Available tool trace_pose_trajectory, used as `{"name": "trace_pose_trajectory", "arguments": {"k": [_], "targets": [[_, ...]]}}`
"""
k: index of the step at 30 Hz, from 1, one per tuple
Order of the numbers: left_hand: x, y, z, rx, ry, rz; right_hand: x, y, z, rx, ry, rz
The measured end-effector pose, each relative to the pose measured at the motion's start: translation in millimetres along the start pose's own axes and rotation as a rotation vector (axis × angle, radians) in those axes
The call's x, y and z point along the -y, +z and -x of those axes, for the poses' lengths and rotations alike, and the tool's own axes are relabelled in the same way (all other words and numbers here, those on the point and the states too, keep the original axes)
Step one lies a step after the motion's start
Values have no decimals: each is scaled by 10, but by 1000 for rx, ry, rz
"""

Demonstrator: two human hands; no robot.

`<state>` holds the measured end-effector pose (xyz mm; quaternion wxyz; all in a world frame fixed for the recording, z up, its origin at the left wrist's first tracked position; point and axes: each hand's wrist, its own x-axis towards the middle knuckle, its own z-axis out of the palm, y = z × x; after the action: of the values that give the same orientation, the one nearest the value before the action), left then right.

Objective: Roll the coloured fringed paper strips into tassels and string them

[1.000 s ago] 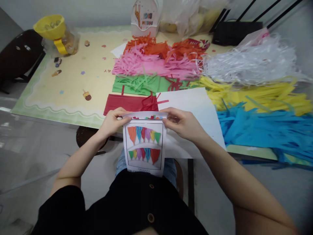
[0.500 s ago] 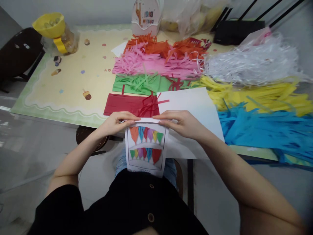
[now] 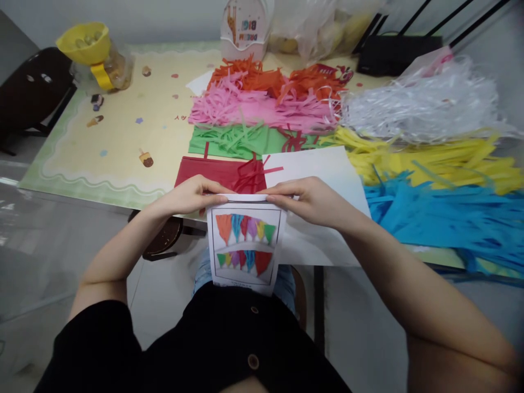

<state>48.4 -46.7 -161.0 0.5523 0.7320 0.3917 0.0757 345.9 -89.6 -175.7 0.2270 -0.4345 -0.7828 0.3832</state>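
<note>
Both hands pinch the top edge of a white printed sheet [image 3: 245, 243], which hangs down over my lap. The sheet bears a picture of two rows of coloured tassels inside a dark frame. My left hand [image 3: 195, 196] grips its top left corner, thumb toward me and fingers behind. At the top right corner, my right hand [image 3: 305, 200] grips it the same way. A narrow white strip along the top edge looks folded over. Just beyond my hands lie dark red fringed paper [image 3: 216, 171] and a blank white sheet [image 3: 317, 166].
Fringed paper in green [image 3: 229, 141], pink [image 3: 262, 107], orange [image 3: 303, 82], yellow [image 3: 429, 158] and blue [image 3: 434, 210] covers the table's middle and right. White shredded strips [image 3: 426, 106] lie back right. A yellow funnel-topped jar [image 3: 84, 43] stands back left. A dark stool [image 3: 164, 237] is below.
My hands have lifted the sheet's top edge slightly away from me, so more of its printed face shows. My left elbow has shifted a little outward. Both grips stay on.
</note>
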Motion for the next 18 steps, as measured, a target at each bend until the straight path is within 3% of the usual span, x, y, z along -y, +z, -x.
{"name": "trace_pose_trajectory", "arguments": {"k": [7,15,18], "targets": [[27,-30,-30,45,92,-4,21,-33,25,43,67,-117],[156,62,-55,39,58,155,-22,8,7,70,131,-218],[177,54,-66,88,41,205,-37,9,-11,92,128,-249]]}}
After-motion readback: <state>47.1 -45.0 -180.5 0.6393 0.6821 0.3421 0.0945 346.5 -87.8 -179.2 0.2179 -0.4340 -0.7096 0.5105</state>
